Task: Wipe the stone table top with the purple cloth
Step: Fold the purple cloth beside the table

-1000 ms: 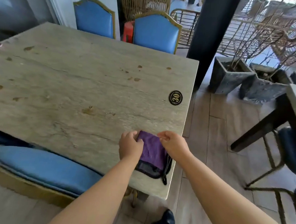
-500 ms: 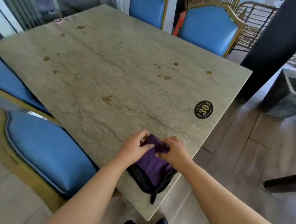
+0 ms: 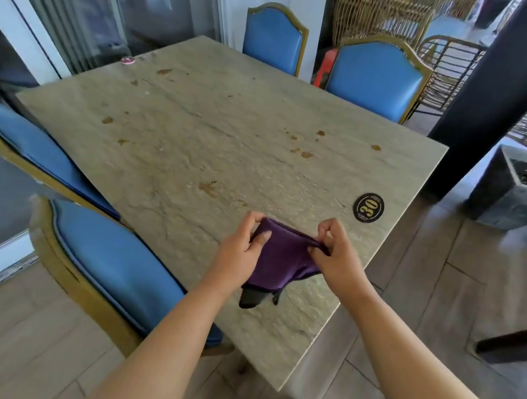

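Note:
The purple cloth (image 3: 282,259) hangs between both hands just above the near right part of the stone table top (image 3: 197,135). My left hand (image 3: 241,248) pinches its upper left edge, and my right hand (image 3: 337,258) pinches its upper right edge. A dark grey corner of the cloth droops down and touches the stone. The beige table top carries several brown stains across its middle and far side.
A round black "30" badge (image 3: 368,208) sits near the table's right edge. A small pink disc (image 3: 128,60) lies at the far left corner. Blue padded chairs (image 3: 114,265) stand at the left and far sides. A grey planter (image 3: 514,191) and dark pillar (image 3: 491,92) are at the right.
The cloth lay folded at the table's near corner; both hands have lifted it by its top edge and spread it apart. The view has shifted left and nearer.

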`<state>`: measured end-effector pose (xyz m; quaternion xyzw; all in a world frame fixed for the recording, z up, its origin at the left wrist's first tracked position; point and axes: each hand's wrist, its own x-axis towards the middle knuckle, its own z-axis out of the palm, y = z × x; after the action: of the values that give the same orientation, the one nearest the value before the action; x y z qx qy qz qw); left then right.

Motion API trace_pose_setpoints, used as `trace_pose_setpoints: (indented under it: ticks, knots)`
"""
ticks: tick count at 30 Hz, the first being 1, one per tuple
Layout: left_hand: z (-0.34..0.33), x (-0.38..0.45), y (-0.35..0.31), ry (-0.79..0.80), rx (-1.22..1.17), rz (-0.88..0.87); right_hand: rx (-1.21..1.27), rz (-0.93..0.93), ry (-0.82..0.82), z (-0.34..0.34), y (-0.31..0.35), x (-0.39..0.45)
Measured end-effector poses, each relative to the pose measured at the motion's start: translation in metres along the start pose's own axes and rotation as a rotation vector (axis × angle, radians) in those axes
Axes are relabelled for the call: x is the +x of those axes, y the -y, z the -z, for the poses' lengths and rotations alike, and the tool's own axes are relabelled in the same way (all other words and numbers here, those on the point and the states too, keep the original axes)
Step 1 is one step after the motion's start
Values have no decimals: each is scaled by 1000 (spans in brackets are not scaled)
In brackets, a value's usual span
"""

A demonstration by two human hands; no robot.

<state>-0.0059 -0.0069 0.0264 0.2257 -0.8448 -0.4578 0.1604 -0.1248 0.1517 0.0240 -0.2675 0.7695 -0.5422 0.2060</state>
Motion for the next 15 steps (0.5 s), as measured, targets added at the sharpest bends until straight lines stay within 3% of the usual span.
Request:
trace_pose_setpoints:
  ticks: [9,15]
  knots:
    - [-34,12,-36,179,-357,217,-19,23,-135,19,4,-15]
    - [-59,49,-42,301,-289,140,-229,91,-115,59,-7,9]
